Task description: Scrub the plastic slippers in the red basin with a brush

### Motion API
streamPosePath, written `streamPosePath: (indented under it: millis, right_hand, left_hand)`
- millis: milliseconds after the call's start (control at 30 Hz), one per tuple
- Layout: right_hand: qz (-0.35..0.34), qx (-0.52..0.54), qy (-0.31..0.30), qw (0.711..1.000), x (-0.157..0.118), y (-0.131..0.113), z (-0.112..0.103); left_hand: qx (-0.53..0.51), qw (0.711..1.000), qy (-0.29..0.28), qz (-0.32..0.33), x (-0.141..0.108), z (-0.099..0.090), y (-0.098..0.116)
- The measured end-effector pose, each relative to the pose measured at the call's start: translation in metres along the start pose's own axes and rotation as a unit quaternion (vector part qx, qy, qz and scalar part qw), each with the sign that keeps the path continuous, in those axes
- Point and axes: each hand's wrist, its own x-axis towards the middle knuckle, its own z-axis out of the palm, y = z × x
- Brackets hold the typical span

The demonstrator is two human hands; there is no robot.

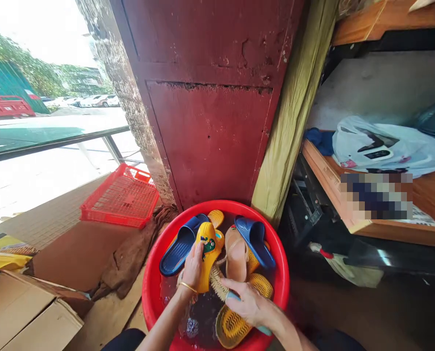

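Observation:
My left hand (193, 267) grips a yellow slipper (204, 273) with a dark green patch on its top, holding it over a red basin (148, 292). In my right hand (244, 303) is a scrub brush (219, 283) with pale bristles and a blue-green handle. The bristles are close beside the slipper; whether they touch it I cannot tell. Dark soapy water (206, 319) fills the basin. A blue slipper (179, 248) lies at the left, another blue slipper (255, 239) at the right. Between them is a beige clog (236, 253). A yellow sole (234, 327) shows near the front.
Behind the basin stands a dark red door (210, 136). A red plastic crate (122, 197) sits on cardboard at the left, near a brown cloth (129, 263) and a cardboard box (27, 312). On the right, a wooden shelf (323, 170) holds a white plastic bag (388, 144).

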Motion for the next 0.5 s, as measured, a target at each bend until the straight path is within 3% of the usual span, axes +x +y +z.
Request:
streamPosePath:
  millis: [33,100,200,267,333,433,500]
  right_hand:
    - [0.009,-0.003,-0.02,1.0,-0.007,0.003,-0.007]
    - [0.024,0.004,-0.05,0.998,-0.02,0.013,-0.024]
    - [0.082,0.022,0.041,0.996,-0.032,0.031,-0.051]
    - [0.129,0.05,0.114,0.984,-0.035,0.043,-0.063]
    - [0.161,0.074,0.14,0.974,-0.038,0.052,-0.069]
    - [0.17,0.071,0.12,0.975,-0.039,0.056,-0.069]
    - [0.15,0.057,0.114,0.98,-0.036,0.052,-0.068]
  left_hand:
    - [0.011,1.0,-0.008,0.017,0.003,-0.003,0.003]
    - [0.042,0.998,0.028,0.044,0.013,-0.009,0.007]
    - [0.134,0.988,0.07,0.034,0.032,-0.016,0.003]
    - [0.188,0.98,0.062,0.013,0.044,-0.021,-0.004]
    - [0.223,0.971,0.078,0.027,0.05,-0.023,-0.009]
    - [0.297,0.935,0.136,0.139,0.039,-0.02,-0.011]
    - [0.34,0.912,0.082,0.215,0.017,-0.011,-0.012]
